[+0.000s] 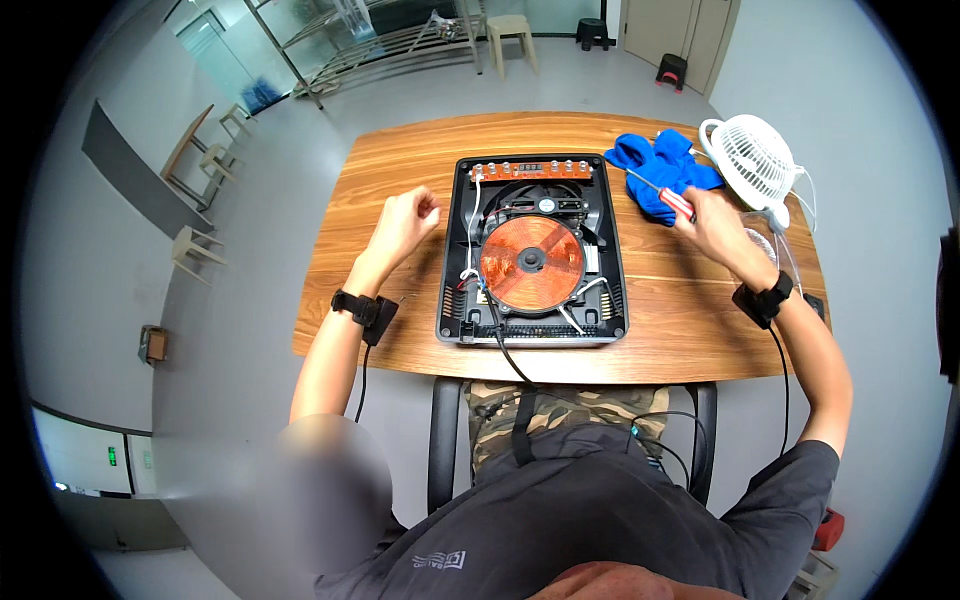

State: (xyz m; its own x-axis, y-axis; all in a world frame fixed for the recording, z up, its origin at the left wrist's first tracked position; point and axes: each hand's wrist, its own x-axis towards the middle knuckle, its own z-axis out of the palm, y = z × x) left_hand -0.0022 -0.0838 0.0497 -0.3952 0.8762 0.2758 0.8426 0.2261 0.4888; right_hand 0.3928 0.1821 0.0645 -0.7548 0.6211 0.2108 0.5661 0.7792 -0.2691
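Note:
An opened induction cooker (pixel 460 250) lies in the middle of the wooden table, its black housing showing a round copper coil (pixel 510 278), a circuit strip (pixel 530 171) along the far edge and loose wires. To its left, my left hand (pixel 403 225) is closed with curled fingers above the table; whether anything small is in them is hidden. Right of the cooker, my right hand (pixel 718 235) grips a screwdriver (pixel 678 204) by its red-and-white handle. The metal shaft points away to the left, over a blue cloth (pixel 655 170).
A white fan (pixel 750 160) with a cage stands at the table's far right corner, cables trailing beside it. The cooker's black cord (pixel 510 362) runs over the near edge toward my lap. Beyond the table are stools (pixel 512 40) and a metal rack (pixel 400 45).

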